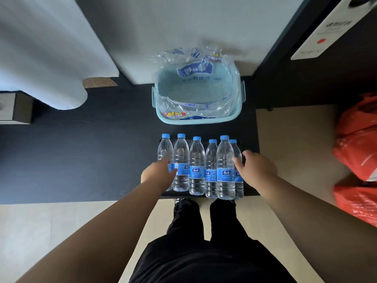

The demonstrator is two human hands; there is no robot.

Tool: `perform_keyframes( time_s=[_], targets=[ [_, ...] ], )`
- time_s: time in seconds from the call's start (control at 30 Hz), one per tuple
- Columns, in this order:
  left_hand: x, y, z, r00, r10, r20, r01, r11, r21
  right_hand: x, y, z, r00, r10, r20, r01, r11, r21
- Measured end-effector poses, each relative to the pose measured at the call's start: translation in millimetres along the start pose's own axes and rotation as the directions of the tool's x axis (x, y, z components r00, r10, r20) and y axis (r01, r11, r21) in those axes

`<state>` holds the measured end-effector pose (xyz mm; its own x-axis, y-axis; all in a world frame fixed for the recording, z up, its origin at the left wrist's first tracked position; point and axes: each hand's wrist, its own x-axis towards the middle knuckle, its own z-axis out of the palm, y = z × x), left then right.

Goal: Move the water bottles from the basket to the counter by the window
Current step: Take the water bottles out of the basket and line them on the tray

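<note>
The left grip (158, 174) presses straight fingers against the leftmost of six water bottles (196, 166) standing in a row on the dark tabletop (102, 160). The right grip (256, 170) rests open on the rightmost. Just beyond the row sits the basket (224, 119), holding crumpled plastic wrap (183, 111).

Dim, cool daylight from above — strong wide-angle bending at edges, slight blur in corners.

- Bottles (211, 174), blue labels: "PURE" runs vertically in pale letters; the white Chinese logo above it is too small to read.
- Wrapper (193, 70) in basket (234, 117): blue Chinese print, creased, unreadable.
- Sign (326, 31): blurred Chinese line above a red dot.
</note>
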<state>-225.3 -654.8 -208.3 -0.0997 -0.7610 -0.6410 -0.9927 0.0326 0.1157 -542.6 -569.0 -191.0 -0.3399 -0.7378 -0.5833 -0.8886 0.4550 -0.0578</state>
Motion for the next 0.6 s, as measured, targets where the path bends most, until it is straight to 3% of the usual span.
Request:
perform_keyframes(
  time_s=[0.17,0.6],
  targets=[
    [-2.7,-24.2,13.4,0.997,-0.08,-0.014,0.08,0.997,-0.015,-3.2,10.7,14.6,1.0,0.0,0.027,0.001,1.0,-0.022],
    [1.1,-50.3,30.0,0.994,-0.033,-0.102,0.032,0.999,-0.012,5.2,25.7,45.1,0.997,-0.03,0.077,0.034,0.998,-0.053]
  ],
)
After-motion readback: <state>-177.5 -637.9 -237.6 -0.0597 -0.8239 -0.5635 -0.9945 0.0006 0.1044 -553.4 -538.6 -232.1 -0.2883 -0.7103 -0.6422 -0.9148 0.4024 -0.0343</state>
